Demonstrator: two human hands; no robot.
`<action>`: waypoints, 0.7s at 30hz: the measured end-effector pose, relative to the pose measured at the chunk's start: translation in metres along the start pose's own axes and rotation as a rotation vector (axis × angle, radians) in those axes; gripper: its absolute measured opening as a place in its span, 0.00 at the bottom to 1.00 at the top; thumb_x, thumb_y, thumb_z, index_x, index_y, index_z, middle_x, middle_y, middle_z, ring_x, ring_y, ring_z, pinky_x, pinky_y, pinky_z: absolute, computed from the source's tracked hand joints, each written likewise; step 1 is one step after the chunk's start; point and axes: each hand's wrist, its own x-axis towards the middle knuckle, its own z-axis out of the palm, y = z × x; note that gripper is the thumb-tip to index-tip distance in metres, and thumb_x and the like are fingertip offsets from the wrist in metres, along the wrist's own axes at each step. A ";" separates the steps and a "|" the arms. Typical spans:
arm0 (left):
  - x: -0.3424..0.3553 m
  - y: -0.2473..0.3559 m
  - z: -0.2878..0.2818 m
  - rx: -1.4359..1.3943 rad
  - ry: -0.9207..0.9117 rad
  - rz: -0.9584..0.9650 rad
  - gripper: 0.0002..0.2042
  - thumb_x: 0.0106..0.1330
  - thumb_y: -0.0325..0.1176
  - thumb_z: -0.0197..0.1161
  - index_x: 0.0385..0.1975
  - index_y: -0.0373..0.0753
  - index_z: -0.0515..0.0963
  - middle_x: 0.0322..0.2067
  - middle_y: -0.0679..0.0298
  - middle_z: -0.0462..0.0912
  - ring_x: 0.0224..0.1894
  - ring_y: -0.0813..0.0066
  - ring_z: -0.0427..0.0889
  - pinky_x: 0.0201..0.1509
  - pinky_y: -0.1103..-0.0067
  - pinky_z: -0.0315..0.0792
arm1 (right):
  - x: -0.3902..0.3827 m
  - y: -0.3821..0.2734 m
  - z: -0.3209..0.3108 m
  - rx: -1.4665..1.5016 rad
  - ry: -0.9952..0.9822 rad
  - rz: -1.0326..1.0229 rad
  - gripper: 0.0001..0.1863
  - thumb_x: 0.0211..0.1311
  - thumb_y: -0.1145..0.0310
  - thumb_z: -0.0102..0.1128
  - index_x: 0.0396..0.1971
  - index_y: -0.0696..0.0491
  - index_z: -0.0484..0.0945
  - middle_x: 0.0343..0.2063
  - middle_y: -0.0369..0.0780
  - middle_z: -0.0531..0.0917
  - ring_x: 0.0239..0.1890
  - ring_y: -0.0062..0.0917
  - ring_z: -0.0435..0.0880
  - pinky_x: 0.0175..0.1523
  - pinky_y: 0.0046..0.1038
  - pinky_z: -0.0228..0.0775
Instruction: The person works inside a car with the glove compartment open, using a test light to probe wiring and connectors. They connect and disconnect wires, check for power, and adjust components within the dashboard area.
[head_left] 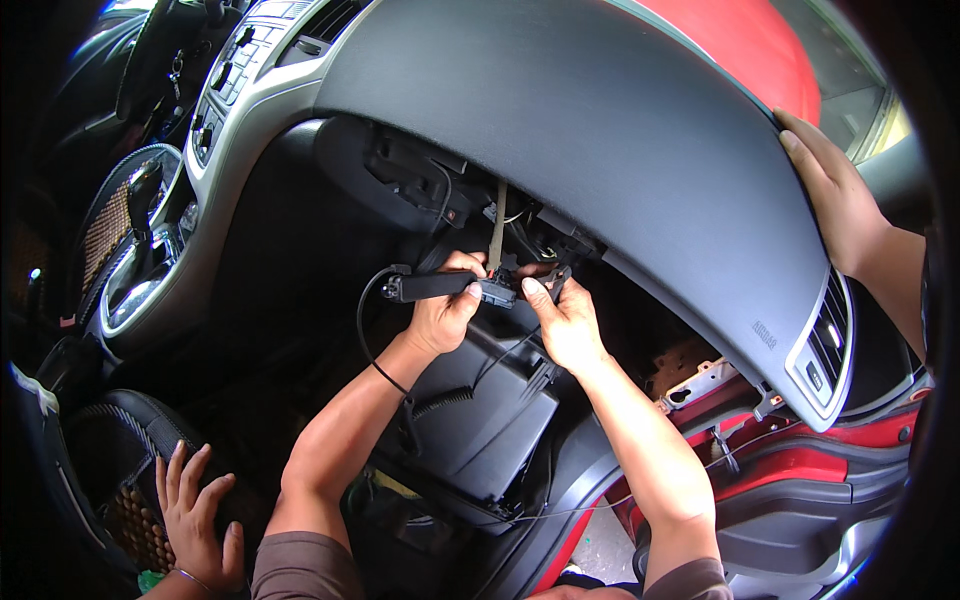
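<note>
My left hand point(447, 312) is closed, its fingers wrapped over a black bar-shaped part point(425, 287), the thumb tip at the edge of a dark grey wiring connector point(497, 293). A thin black cable point(362, 325) loops down from the bar's left end. Opposite it, my right hand point(568, 325) is closed on a small black part point(562, 278), its thumb beside the connector. A taped beige wire harness point(497, 225) comes down to the connector from under the dashboard point(560, 110). Fingers hide much of both parts.
Another person's hand point(845, 205) rests on the dashboard's right edge; a braceleted hand point(195, 515), not mine, is over the seat at lower left. The black glovebox-like housing point(480, 400) lies below my hands. The open red door point(800, 490) is at right, the centre console point(215, 130) at left.
</note>
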 end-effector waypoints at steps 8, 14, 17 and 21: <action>0.003 -0.001 -0.008 0.012 -0.054 -0.013 0.09 0.72 0.31 0.58 0.46 0.34 0.76 0.47 0.52 0.81 0.47 0.64 0.81 0.58 0.69 0.75 | 0.000 0.001 -0.001 -0.012 -0.023 0.006 0.16 0.81 0.60 0.64 0.54 0.58 0.83 0.44 0.36 0.87 0.48 0.19 0.82 0.59 0.28 0.75; 0.004 -0.002 -0.007 -0.031 -0.079 -0.016 0.09 0.70 0.30 0.58 0.46 0.33 0.75 0.47 0.52 0.81 0.46 0.65 0.80 0.56 0.69 0.75 | -0.004 -0.011 -0.001 -0.069 0.001 -0.025 0.15 0.82 0.62 0.63 0.55 0.58 0.83 0.42 0.35 0.88 0.45 0.18 0.81 0.56 0.27 0.76; 0.005 0.001 -0.007 -0.014 -0.070 -0.038 0.09 0.70 0.29 0.58 0.46 0.33 0.75 0.47 0.53 0.81 0.46 0.65 0.80 0.56 0.70 0.75 | -0.009 -0.015 0.000 -0.088 -0.012 -0.030 0.14 0.82 0.62 0.63 0.55 0.57 0.83 0.41 0.34 0.88 0.44 0.17 0.80 0.55 0.26 0.75; 0.006 0.001 -0.006 -0.002 -0.045 -0.047 0.08 0.73 0.31 0.58 0.45 0.35 0.76 0.45 0.57 0.81 0.42 0.71 0.77 0.51 0.72 0.74 | -0.009 -0.005 0.001 -0.029 -0.008 -0.009 0.17 0.82 0.61 0.62 0.57 0.58 0.81 0.46 0.39 0.89 0.47 0.20 0.83 0.59 0.29 0.77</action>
